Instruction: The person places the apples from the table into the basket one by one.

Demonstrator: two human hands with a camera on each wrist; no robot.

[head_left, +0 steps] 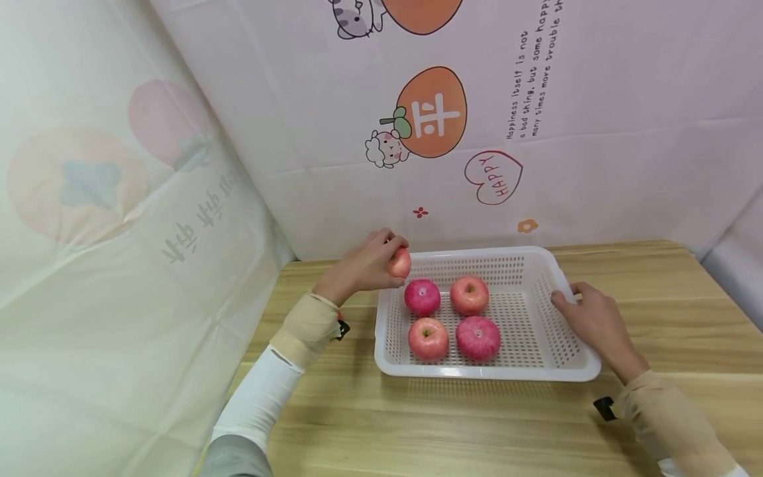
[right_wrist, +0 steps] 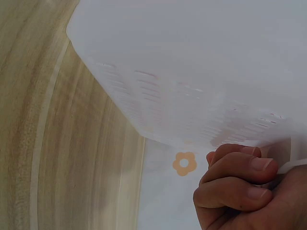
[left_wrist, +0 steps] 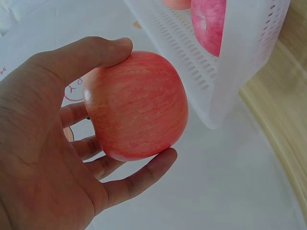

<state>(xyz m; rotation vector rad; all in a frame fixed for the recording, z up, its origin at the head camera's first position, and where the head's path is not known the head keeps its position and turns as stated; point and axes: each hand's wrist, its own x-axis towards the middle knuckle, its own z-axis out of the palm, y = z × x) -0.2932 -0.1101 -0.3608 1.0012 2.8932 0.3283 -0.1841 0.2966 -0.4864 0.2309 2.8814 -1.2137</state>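
In the head view my left hand [head_left: 372, 262] holds a red apple [head_left: 399, 263] at the back left corner of a white plastic basket [head_left: 477, 372]. The left wrist view shows thumb and fingers curled round this apple [left_wrist: 139, 105], apart from the basket wall [left_wrist: 244, 52]. Inside the basket lie a pink apple [head_left: 422, 297], a red apple [head_left: 469, 295], a paler red apple [head_left: 428, 339] and a larger pink apple [head_left: 478, 338]. My right hand [head_left: 596, 321] grips the basket's right rim, its fingers [right_wrist: 230, 191] curled at the edge in the right wrist view.
The basket is on a wooden table [head_left: 453, 430]. Behind it hangs a white printed cloth [head_left: 334, 179] with fruit drawings and lettering, and another cloth [head_left: 119, 318] stands along the left side. The right part of the basket floor [head_left: 515, 328] is bare.
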